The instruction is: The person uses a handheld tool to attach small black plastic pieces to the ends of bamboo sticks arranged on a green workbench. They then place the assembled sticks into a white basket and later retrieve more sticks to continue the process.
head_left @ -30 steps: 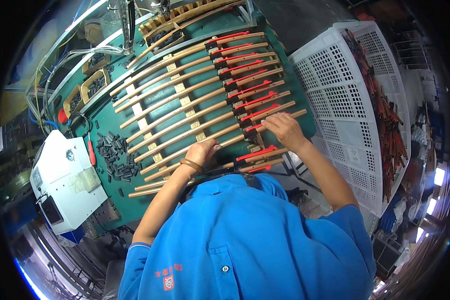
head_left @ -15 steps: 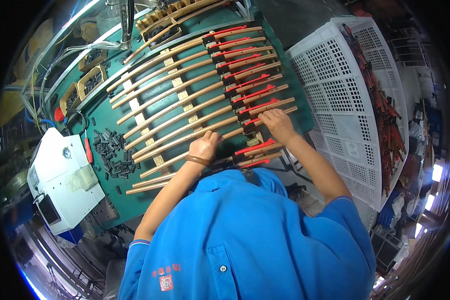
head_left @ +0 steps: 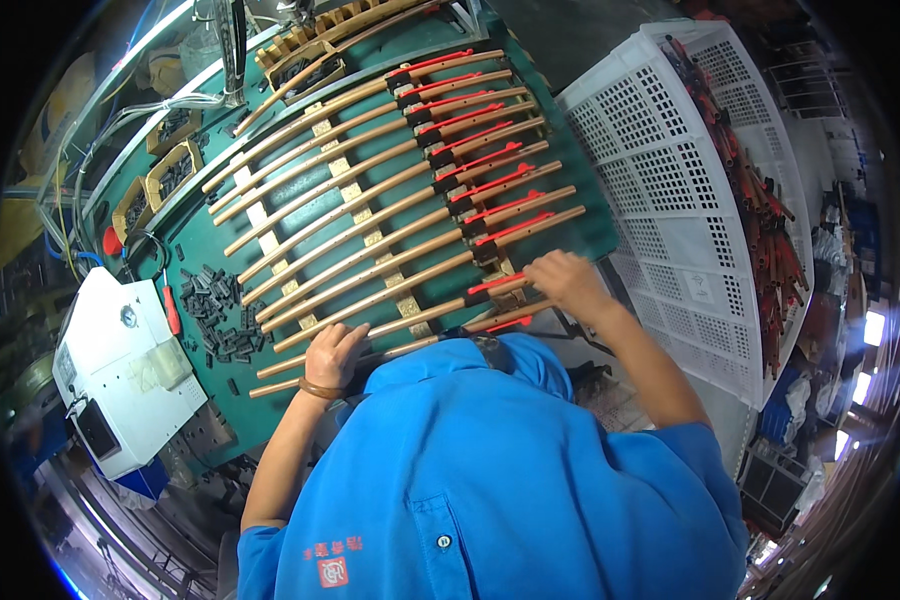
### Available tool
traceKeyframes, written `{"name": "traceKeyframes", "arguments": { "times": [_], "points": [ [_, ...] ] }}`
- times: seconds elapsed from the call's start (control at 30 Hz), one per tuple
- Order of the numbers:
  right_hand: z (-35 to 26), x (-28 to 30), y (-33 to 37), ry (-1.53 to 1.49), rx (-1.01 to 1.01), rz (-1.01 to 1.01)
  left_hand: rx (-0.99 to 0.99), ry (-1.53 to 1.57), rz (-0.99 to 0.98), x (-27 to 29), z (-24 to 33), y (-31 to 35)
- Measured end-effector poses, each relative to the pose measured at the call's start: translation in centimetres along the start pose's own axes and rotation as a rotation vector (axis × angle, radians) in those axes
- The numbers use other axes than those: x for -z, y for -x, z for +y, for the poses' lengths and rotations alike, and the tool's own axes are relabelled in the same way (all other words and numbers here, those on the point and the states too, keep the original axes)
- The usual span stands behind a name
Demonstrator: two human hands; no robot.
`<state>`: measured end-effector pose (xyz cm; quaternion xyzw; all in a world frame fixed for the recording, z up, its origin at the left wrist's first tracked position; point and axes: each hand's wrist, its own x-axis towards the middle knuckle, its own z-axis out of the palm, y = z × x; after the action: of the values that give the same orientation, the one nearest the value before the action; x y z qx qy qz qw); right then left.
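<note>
A row of copper-coloured tubes (head_left: 355, 238) lies side by side, each with a black fitting (head_left: 462, 205) and a slim red strip (head_left: 515, 228) toward its right end. Low at the near side, my left hand (head_left: 337, 355) has its fingers closed round the left part of one of the nearest tubes. My right hand (head_left: 567, 283) is closed on the right end of a near tube, beside its red strip (head_left: 495, 284). The fingers partly hide both gripped spots. My shirt covers part of the nearest tubes.
Wooden strips (head_left: 372, 238) support the tubes on the green table (head_left: 300, 190). Loose black pieces (head_left: 220, 310) lie left, near a red-handled tool (head_left: 171, 310) and a white machine (head_left: 125, 365). Right stands a white perforated crate (head_left: 650, 150) with more tubes (head_left: 765, 240). Small boxes (head_left: 175, 170) hold dark parts.
My left hand has moved left and nearer to me along the tubes. My right hand has come nearer, leaving one tube lying in the row and closing on the tube beside it.
</note>
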<state>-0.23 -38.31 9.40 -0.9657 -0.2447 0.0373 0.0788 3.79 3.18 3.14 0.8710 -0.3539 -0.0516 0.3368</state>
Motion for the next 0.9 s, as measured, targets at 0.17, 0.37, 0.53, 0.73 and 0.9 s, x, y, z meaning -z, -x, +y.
{"name": "traceKeyframes", "arguments": {
  "times": [0.17,0.37,0.53,0.73,0.9],
  "points": [
    [2.7,1.9,-0.2,0.075,-0.05,0.117,-0.007,0.026,0.06,-2.7,0.9,-2.8],
    [4.3,0.8,-1.6,0.103,-0.009,0.19,0.04,-0.03,0.099,-3.8,1.0,-2.2],
    [4.6,-1.9,-0.3,0.045,-0.044,0.115,0.088,-0.072,0.021,-4.3,1.7,-2.4],
    [-0.5,0.6,-0.7,-0.027,-0.05,0.184,-0.104,-0.074,0.202,-0.9,2.2,-2.4],
    [-5.8,-2.2,1.7,-0.137,0.1,-0.005,-0.089,-0.164,-0.024,2.8,0.1,4.1]
  ]
}}
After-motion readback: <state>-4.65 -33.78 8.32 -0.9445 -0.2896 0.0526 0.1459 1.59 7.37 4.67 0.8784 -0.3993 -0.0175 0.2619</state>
